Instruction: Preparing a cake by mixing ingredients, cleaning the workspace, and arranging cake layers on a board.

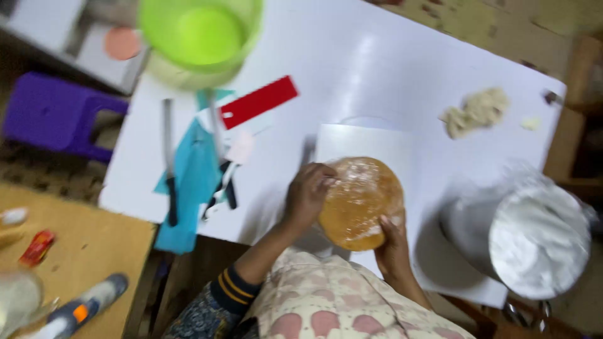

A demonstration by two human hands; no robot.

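Note:
A round, flat, golden-brown disc of dough (359, 202) dusted with flour lies over a white board (364, 145) on the white table (389, 69). My left hand (306, 194) grips the disc's left edge with curled fingers. At the disc's lower right edge my right hand (392, 246) holds it from below. Both sleeves come in from the bottom of the view.
A green plastic bowl (200, 34) stands at the table's far left. A red strip (259, 102), a teal sheet (191, 182) and knives (169, 164) lie left of me. A lump of dough (475, 111) sits far right, a white flour tub (534, 232) near right. Purple stool (53, 113) on the floor.

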